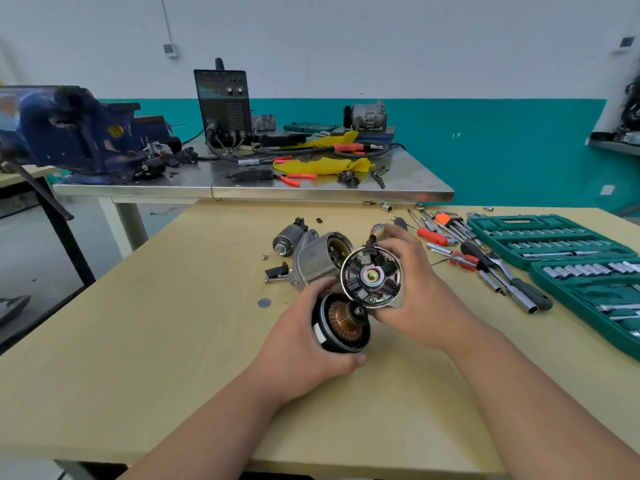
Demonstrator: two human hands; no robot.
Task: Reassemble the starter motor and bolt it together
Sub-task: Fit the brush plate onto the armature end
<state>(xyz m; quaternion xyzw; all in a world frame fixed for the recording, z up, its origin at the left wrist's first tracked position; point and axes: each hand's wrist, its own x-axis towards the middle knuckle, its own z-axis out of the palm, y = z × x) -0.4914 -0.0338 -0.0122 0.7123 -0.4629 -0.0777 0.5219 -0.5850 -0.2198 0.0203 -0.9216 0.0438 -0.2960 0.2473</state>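
Head view | our left hand (304,341) curls its fingers round the black cylinder (341,325) with ribbed copper armature | right hand (415,289) fingers clasp the round slotted brush plate (371,277) | both just nearer us than the cast silver housing (313,259).

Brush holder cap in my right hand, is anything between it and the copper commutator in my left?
Nothing visible is. The brush holder cap in the right hand sits just above the commutator of the motor body gripped by the left hand. Its open face points toward the camera, not the commutator.
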